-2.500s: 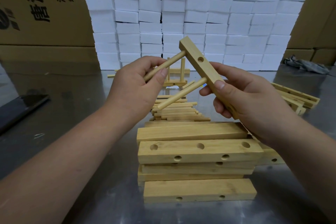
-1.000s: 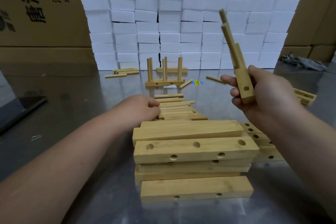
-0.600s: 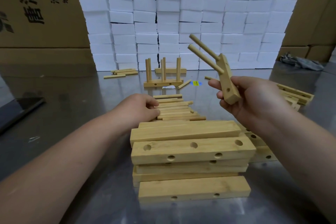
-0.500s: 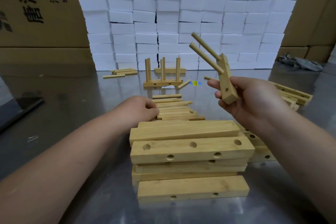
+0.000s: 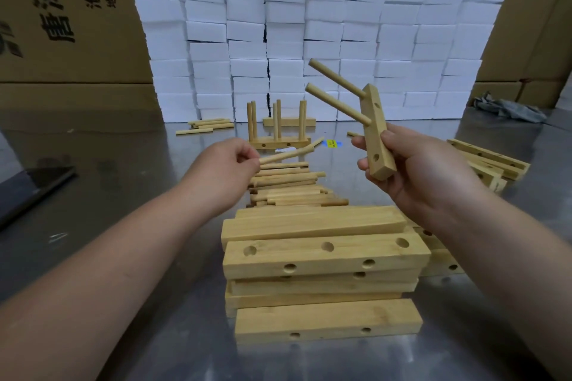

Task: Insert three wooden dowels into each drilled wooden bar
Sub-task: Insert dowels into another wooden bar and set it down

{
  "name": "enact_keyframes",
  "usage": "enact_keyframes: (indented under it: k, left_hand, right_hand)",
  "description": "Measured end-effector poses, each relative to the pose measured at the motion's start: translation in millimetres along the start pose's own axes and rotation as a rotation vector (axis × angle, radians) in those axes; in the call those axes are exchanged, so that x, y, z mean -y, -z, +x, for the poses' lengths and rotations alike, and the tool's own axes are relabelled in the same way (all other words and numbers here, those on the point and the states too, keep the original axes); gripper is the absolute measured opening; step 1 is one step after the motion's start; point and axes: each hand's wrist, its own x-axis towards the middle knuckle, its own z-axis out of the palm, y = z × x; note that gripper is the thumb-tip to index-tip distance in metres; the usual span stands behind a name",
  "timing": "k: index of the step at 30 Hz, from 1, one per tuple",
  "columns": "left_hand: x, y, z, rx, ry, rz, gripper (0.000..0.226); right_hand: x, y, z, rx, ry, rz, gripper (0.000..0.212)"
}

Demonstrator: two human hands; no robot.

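My right hand is curled round the lower end of a pale, rectangular drilled wooden bar, held nearly upright above the counter, thumb on its near side and fingers behind. Two round wooden pegs are seated in the bar's upper half and project up and to the left, parallel to each other. My left hand pinches one end of a single loose wooden dowel between thumb and fingertips; the dowel points right toward the bar, well apart from it, just above a heap of loose dowels lying on the brushed-metal counter. Nearest me sits a stack of drilled bars, their holes empty. Beyond the heap stands a finished bar with three upright dowels, with a second such piece just behind it. More wooden bars lie to the right, behind my right hand, and a few stray dowels lie at far left. A wall of white foam blocks closes the back of the counter, in front of brown printed cardboard cartons.
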Motion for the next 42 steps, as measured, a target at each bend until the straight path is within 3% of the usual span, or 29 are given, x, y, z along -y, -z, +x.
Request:
enact_keyframes:
  k: [7, 13, 30, 42]
  left_hand:
    - [-29, 7, -21, 0.173, -0.124, -0.238, 0.018]
    - [-40, 15, -29, 0.12, -0.181, -0.318, 0.023]
    - [-47, 19, -38, 0.21, -0.279, -0.317, 0.032]
    - [-51, 20, -40, 0.204, -0.338, -0.13, 0.022]
  right_hand:
    - [1, -1, -2, -0.063, 0.081, -0.121, 0.028]
    - [2, -6, -11, -0.103, 0.199, -0.338, 0.026]
    - [3, -9, -20, -0.162, 0.301, -0.541, 0.031]
    - [3, -14, -30, -0.003, 0.461, -0.655, 0.029]
